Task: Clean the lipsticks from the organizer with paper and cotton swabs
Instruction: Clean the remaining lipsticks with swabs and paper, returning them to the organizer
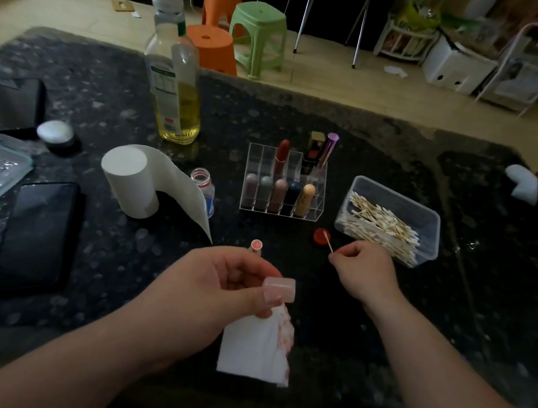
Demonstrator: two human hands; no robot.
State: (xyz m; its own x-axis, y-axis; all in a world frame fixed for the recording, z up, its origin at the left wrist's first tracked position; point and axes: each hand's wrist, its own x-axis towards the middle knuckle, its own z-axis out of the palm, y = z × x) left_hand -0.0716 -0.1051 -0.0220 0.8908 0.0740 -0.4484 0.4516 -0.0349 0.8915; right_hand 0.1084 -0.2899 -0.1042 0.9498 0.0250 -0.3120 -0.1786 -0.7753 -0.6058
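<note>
Two-handed: pinching cotton swab [328, 242] in right grip [363, 272], aiming its stick left toward the uncapped lipstick [256, 246] clasped in left grip [225, 280].

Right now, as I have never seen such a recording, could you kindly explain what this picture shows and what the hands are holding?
There is no machine here. One camera worn on a person's head looks down at their two bare hands over a dark stone table. The left hand holds an open lipstick, a pink cap and a stained piece of paper. The right hand pinches a cotton swab. On the table are a clear organizer of other lipsticks, a tub of swabs, a paper roll, an oil bottle and a phone.
</note>
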